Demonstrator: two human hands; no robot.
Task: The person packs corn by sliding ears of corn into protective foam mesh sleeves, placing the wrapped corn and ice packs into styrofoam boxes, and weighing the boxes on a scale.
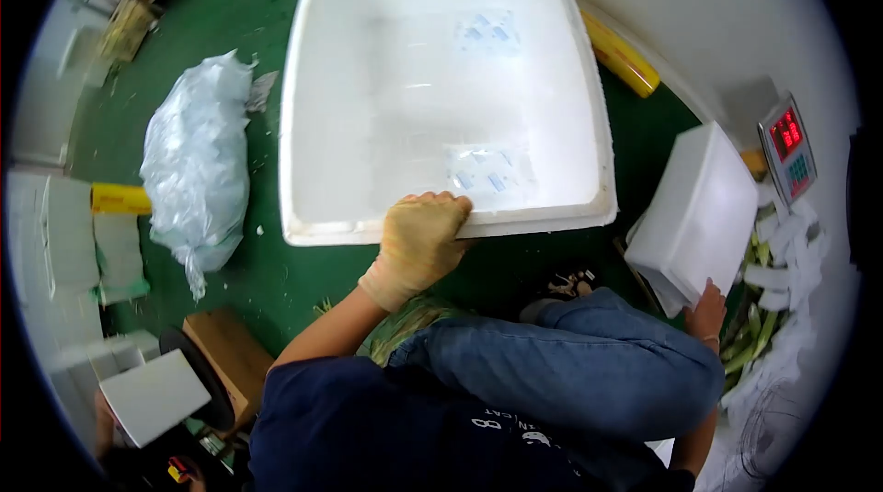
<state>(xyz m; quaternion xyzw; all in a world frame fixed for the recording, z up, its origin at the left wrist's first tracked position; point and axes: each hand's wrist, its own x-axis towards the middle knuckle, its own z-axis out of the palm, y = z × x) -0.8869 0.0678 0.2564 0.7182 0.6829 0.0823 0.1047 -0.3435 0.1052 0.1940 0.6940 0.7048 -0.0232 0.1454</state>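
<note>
My left hand, in a pale glove, grips the near rim of a large white foam box. Two clear packs with blue print, an upper one and a lower one, lie inside the box. At the right, my bare right hand touches the lower edge of a smaller white foam box, which is tilted. Its fingers are partly hidden, and whether they close on the box is unclear.
Left of the large box, a filled translucent plastic bag lies on the green floor. Yellow rolls lie by the wall. A scale with red digits stands at right, above green vegetables and white wrappings. Another person's arm is at lower left.
</note>
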